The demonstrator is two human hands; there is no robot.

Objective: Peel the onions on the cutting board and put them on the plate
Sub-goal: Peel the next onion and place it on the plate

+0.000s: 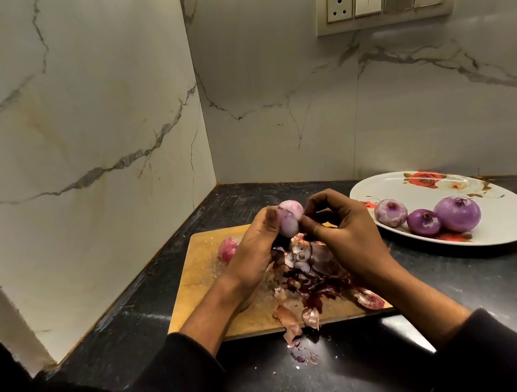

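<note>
Black counter [467, 281] in marble-walled corner, switch panel [383, 1] above. Left hand [252, 251] grips pale onion [290, 223] above board [196, 280], fingers curled round it. Right hand [344, 233] pinches at onion's side with thumb and fingertips. Skins [306, 273] heaped on board, some spilling onto counter. Unpeeled onion [227, 249] on board behind left hand. Three peeled onions [456, 213] on flowered plate [508, 224], right.

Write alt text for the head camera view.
Left hand holds a peeled onion over the board while the right hand picks at it. Skins litter the board, one unpeeled onion waits, and three peeled onions sit on the plate.
</note>
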